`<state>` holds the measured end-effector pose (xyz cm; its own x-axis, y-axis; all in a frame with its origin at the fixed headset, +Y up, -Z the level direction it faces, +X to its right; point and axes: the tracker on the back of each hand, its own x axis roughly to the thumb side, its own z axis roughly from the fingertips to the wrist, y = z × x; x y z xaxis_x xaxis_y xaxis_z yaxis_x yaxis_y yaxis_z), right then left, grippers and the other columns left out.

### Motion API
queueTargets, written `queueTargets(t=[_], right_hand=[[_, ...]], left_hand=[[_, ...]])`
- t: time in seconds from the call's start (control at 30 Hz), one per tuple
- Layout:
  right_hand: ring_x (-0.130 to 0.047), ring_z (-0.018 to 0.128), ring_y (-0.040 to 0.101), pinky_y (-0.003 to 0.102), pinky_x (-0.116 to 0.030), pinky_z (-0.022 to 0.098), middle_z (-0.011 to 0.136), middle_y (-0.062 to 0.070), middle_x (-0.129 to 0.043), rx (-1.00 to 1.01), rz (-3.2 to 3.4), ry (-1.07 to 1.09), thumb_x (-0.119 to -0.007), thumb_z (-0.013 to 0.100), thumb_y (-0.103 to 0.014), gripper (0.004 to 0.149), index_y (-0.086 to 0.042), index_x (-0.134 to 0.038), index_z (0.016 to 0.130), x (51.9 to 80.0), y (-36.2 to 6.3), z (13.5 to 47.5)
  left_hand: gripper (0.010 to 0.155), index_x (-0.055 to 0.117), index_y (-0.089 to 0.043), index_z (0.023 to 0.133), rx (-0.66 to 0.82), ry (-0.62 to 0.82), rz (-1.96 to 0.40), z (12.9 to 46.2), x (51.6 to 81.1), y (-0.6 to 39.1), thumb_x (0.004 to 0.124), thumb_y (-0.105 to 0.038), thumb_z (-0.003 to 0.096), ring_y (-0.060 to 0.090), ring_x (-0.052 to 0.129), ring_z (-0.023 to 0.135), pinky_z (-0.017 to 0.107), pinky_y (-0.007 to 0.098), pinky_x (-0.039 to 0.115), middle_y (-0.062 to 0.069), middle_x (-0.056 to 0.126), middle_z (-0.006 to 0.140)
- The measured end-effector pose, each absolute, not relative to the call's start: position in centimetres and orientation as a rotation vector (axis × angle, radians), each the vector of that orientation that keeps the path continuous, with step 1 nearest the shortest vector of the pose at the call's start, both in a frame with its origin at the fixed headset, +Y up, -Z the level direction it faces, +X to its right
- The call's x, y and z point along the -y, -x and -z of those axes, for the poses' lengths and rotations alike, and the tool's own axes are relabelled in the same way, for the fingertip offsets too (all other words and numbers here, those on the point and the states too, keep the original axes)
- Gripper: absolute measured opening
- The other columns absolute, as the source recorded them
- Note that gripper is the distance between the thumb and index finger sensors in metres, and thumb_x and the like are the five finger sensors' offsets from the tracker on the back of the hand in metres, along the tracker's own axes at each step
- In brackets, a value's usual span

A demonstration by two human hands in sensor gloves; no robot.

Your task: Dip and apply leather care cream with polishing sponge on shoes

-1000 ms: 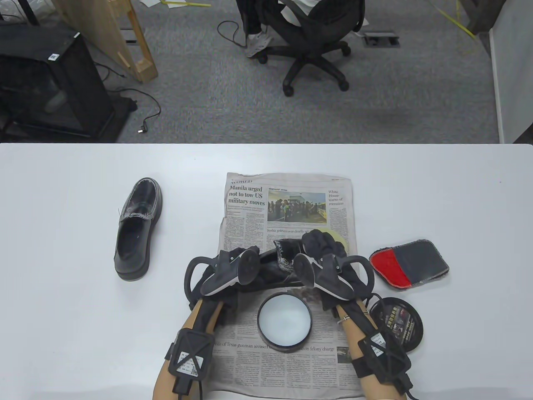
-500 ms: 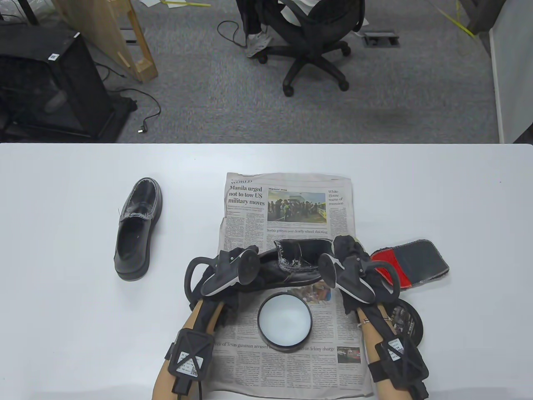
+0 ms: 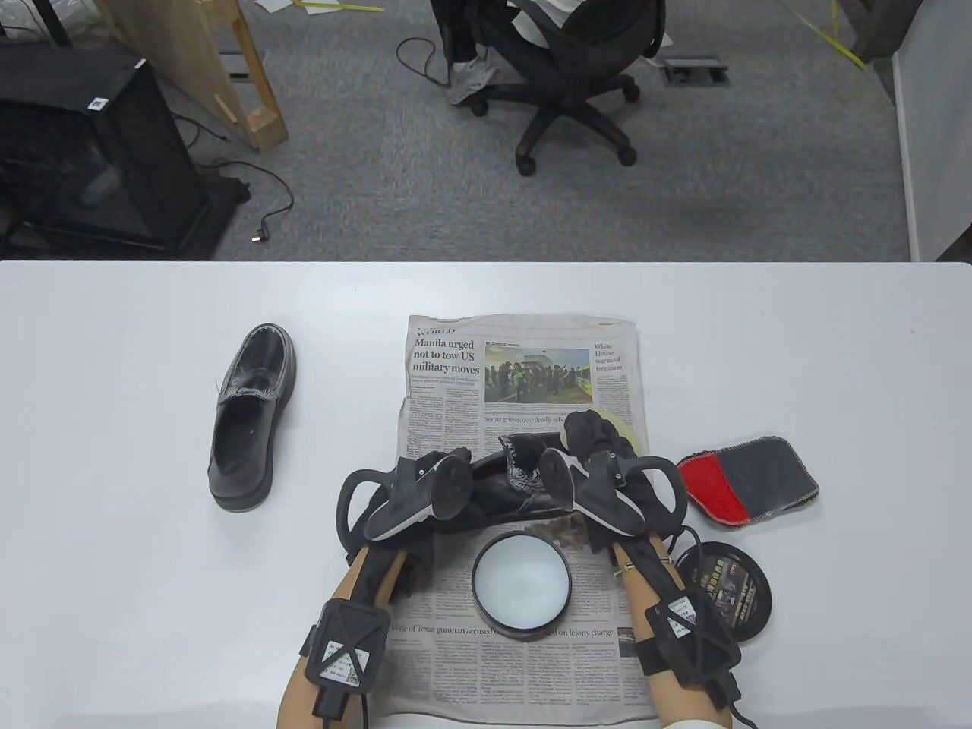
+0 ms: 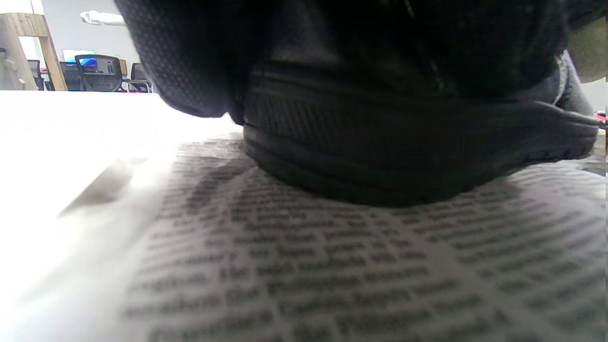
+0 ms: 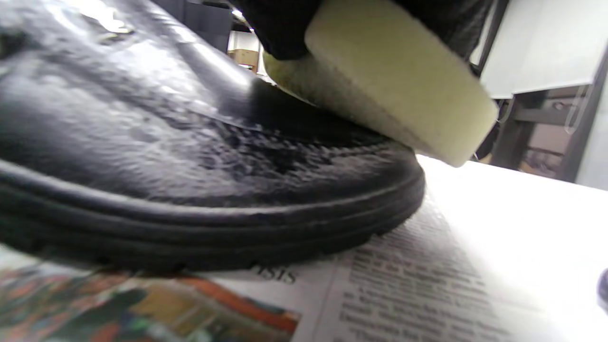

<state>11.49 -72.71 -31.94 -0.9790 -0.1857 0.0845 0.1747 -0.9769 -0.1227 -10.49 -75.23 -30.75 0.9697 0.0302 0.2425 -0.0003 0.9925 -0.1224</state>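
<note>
A black leather shoe (image 3: 516,486) lies across the newspaper (image 3: 524,364), toe to the right. My left hand (image 3: 410,486) grips its heel end (image 4: 380,156). My right hand (image 3: 600,456) holds a pale yellow round sponge (image 3: 619,429) and presses it on the toe. In the right wrist view the sponge (image 5: 394,80) rests on the glossy, cream-smeared toe (image 5: 228,152). An open tin of white cream (image 3: 521,585) sits on the paper just in front of the shoe. A second black shoe (image 3: 250,418) stands to the left on the bare table.
The tin's black lid (image 3: 725,592) lies right of my right forearm. A red and grey cloth pad (image 3: 748,480) lies beyond it. The white table's far edge (image 3: 486,263) faces carpet with an office chair (image 3: 569,83).
My right hand swung right, off the toe toward the cloth pad, then came back left onto the toe with the sponge. The newspaper shifted slightly left. My left hand stayed put.
</note>
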Motion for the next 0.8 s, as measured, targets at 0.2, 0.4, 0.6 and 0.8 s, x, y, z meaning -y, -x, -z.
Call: queueTargets(t=[0.2, 0.4, 0.6, 0.8], right_hand=[[-0.080, 0.095, 0.031, 0.039, -0.076, 0.066, 0.110, 0.010, -0.064, -0.059, 3.000, 0.034, -0.063, 0.060, -0.031, 0.053, -0.019, -0.048, 0.110, 73.4, -15.0, 31.6], [-0.084, 0.091, 0.031, 0.038, -0.079, 0.064, 0.107, 0.014, -0.067, -0.125, 2.980, 0.205, -0.063, 0.060, -0.031, 0.053, -0.013, -0.051, 0.109, 73.3, -15.0, 28.4], [-0.078, 0.096, 0.033, 0.042, -0.073, 0.068, 0.109, 0.009, -0.068, -0.168, 3.021, 0.295, -0.063, 0.060, -0.030, 0.050, -0.018, -0.054, 0.108, 72.4, -12.3, 29.1], [-0.073, 0.101, 0.032, 0.048, -0.067, 0.071, 0.111, 0.004, -0.065, -0.084, 3.096, 0.068, -0.061, 0.061, -0.031, 0.048, -0.024, -0.052, 0.108, 72.9, -12.6, 32.8]], left_hand=[[0.087, 0.063, -0.027, 0.109, 0.243, 0.120, -0.016, 30.7, 75.2, 10.5, 0.081, -0.064, 0.0325, 0.026, 0.090, 0.090, 0.066, 0.045, 0.081, 0.002, 0.084, 0.105], [0.086, 0.063, -0.028, 0.108, 0.247, 0.123, -0.010, 30.8, 75.2, 10.5, 0.080, -0.064, 0.0323, 0.026, 0.090, 0.091, 0.067, 0.045, 0.081, 0.002, 0.084, 0.105], [0.086, 0.062, -0.029, 0.108, 0.252, 0.127, -0.010, 30.8, 75.2, 10.5, 0.080, -0.064, 0.0322, 0.025, 0.089, 0.092, 0.068, 0.045, 0.080, 0.000, 0.083, 0.106], [0.086, 0.062, -0.030, 0.109, 0.251, 0.126, -0.021, 30.8, 75.3, 10.5, 0.080, -0.064, 0.0322, 0.025, 0.089, 0.092, 0.068, 0.045, 0.080, 0.000, 0.083, 0.106]])
